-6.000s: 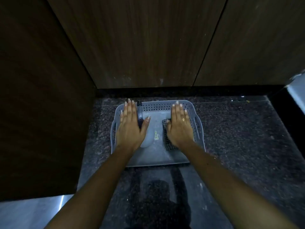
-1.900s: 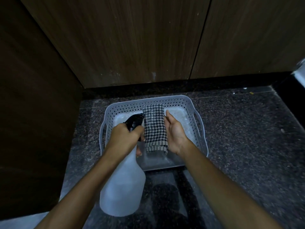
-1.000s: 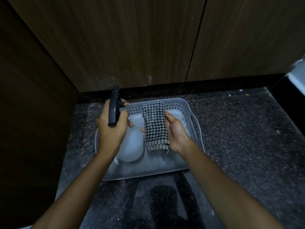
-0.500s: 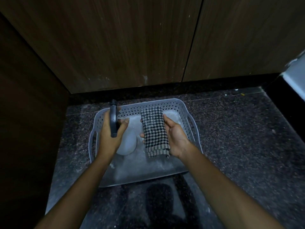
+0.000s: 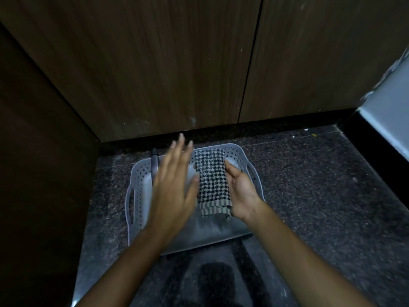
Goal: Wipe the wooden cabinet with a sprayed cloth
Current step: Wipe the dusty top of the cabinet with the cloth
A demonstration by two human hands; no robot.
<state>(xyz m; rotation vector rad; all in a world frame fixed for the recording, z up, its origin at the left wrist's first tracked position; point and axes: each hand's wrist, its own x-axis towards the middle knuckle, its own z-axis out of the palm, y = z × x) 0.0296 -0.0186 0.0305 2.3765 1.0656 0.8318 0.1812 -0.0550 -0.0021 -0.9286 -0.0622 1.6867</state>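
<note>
A folded black-and-white checked cloth [image 5: 213, 182] lies across the palm of my right hand [image 5: 240, 192], whose fingers curl round its far side, above a grey perforated basket [image 5: 243, 151]. My left hand [image 5: 174, 187] hovers flat and blurred over the basket's left half, fingers straight, empty, its thumb close to the cloth. The spray bottle lies in the basket under that hand; only its dark nozzle [image 5: 154, 161] shows at the back left rim. The wooden cabinet doors [image 5: 177, 63] stand straight ahead.
The basket sits on a dark speckled stone floor [image 5: 309, 185]. A dark wooden panel [image 5: 39, 173] closes off the left side. A black plinth [image 5: 265, 126] runs under the doors. A pale surface edge [image 5: 389, 120] juts in at the right.
My left hand has let go of the spray bottle, which now lies in the basket, and has opened flat, moving right toward the cloth. My right hand keeps holding the cloth.
</note>
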